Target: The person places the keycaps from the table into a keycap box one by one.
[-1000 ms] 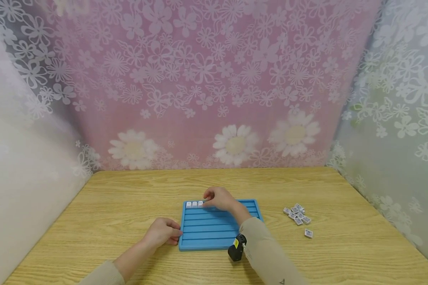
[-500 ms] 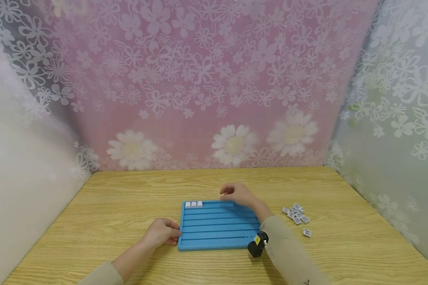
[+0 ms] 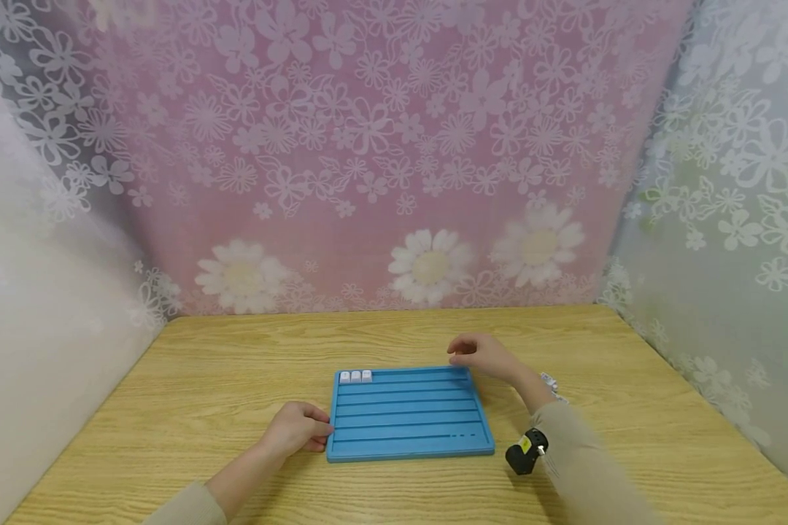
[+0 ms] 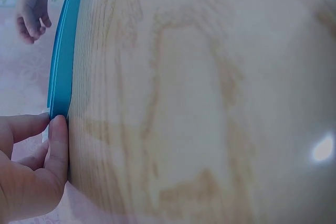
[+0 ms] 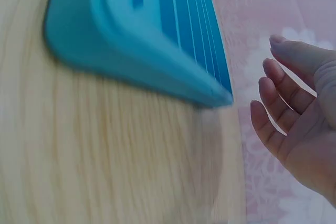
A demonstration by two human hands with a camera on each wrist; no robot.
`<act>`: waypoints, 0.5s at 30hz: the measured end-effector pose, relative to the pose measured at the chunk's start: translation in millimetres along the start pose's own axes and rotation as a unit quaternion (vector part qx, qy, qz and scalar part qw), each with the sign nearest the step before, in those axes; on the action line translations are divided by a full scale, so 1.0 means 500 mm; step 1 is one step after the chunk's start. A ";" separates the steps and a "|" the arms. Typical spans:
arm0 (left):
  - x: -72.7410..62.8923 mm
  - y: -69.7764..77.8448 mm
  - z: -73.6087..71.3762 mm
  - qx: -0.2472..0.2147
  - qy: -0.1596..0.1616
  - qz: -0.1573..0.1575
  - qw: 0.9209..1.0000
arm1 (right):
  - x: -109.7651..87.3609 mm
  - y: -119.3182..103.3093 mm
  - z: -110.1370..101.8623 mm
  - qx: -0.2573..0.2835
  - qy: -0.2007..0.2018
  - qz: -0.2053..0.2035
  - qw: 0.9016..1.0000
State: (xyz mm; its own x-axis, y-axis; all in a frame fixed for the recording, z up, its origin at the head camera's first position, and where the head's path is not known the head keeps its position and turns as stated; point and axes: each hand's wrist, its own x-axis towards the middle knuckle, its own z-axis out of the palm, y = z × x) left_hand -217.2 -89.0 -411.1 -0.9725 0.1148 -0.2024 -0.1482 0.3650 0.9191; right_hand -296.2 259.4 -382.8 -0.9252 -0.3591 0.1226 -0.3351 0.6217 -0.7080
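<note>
A blue tray (image 3: 407, 417) with several long grooves lies flat on the table. Three small white tiles (image 3: 356, 377) stand side by side at the left end of its farthest groove. My left hand (image 3: 297, 429) holds the tray's near left side; in the left wrist view, thumb and finger (image 4: 59, 140) pinch its blue edge. Past the tray's far right corner hovers my right hand (image 3: 489, 356), its fingers loosely bent. The right wrist view shows nothing between that hand's thumb and fingers (image 5: 273, 103), which are apart from the tray's wall (image 5: 142, 61).
More white tiles (image 3: 549, 382) lie on the wooden table (image 3: 249, 364) at the right, mostly hidden behind my right forearm. A black wrist camera (image 3: 527, 452) sits at the right sleeve. A pink flowered curtain (image 3: 368, 182) hangs behind the table.
My right hand has left the row of tiles and moved right along the tray's far edge, its forearm now covering most of the loose tiles. The left hand has stayed put.
</note>
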 end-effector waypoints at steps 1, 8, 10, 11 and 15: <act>0.000 0.000 0.000 0.002 0.001 -0.001 1.000 | -0.005 0.004 -0.007 0.000 0.000 -0.001 1.000; 0.001 0.003 0.000 0.011 0.005 -0.009 1.000 | -0.040 0.042 -0.045 -0.006 0.009 0.002 1.000; 0.001 0.003 0.000 0.010 0.006 -0.007 1.000 | -0.050 0.053 -0.054 -0.011 0.014 0.005 1.000; 0.001 0.003 0.001 0.009 0.006 -0.007 1.000 | -0.055 0.057 -0.058 -0.013 0.016 0.008 1.000; -0.001 0.004 0.000 0.007 0.002 -0.003 1.000 | -0.075 0.073 -0.075 -0.027 0.023 0.014 0.999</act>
State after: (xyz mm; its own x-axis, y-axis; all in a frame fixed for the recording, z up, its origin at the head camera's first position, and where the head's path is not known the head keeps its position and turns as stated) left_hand -216.9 -88.4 -409.1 -0.9726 0.1084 -0.2056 -0.1509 0.3786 0.9132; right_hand -280.4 321.5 -387.0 -0.9409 -0.3099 0.1364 -0.3176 0.6680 -0.6730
